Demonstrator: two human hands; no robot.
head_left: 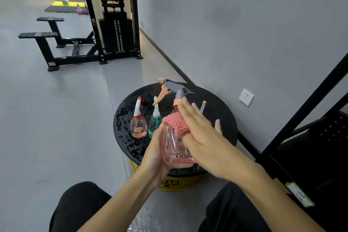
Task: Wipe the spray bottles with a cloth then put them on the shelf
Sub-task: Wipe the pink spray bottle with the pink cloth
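- The wiping step is in hand. The left hand (156,156) grasps the pink spray bottle (172,149) from below and from the side, fingers curled round its clear body. It holds the bottle up over the near part of the round counter (126,113).
- The right hand (203,137) is released, its fingers straight, and presses the pink cloth (175,125) flat against the bottle's shoulder. More cloth shows under the base.
- The bottle leans away from the person, and its grey trigger head (176,87) rises beyond the right fingertips.
- Just beyond the left hand, a small pink bottle (138,128) and a teal bottle (155,125) stand upright, close together. A further nozzle (203,106) pokes up just past the right hand, its body hidden.
- By my reading the job is early, since these other bottles wait on the counter and none can be seen shelved.
- The next move likely calls for turning the bottle in the left hand's grip so the cloth reaches the unwiped faces and the trigger. The bottle then has to go to the dark rack (331,132) to the right of the right hand, which I take to be the shelf.
- That rack's slanted black posts (301,111) cross the path, so the bottle would need to pass between or under them.
- The wall (244,34) runs close behind the counter beyond the right hand, leaving little room there.
- Open floor (56,118) lies wide to the left of the left hand.
- The counter looks glossy in patches, possibly wet, and its rim curves off near both wrists.
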